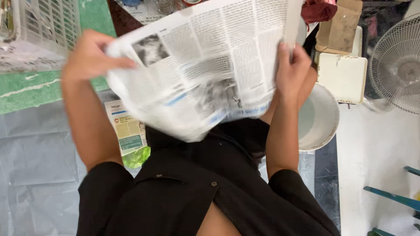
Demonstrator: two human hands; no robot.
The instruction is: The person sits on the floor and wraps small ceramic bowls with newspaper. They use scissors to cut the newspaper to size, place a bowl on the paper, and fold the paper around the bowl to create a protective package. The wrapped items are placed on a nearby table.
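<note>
A large sheet of newspaper (205, 65) is held up in front of me, creased and sagging in the middle. My left hand (89, 54) grips its left edge, fingers curled over the paper. My right hand (291, 65) pinches the right edge near the top. My black shirt fills the lower part of the view.
A white bucket (323, 118) stands by my right forearm. A white plastic crate (41, 30) sits at the top left on a green surface. Grey sheeting (35, 166) covers the floor at left, with a printed packet (127, 129). A white fan (398, 65) stands at right.
</note>
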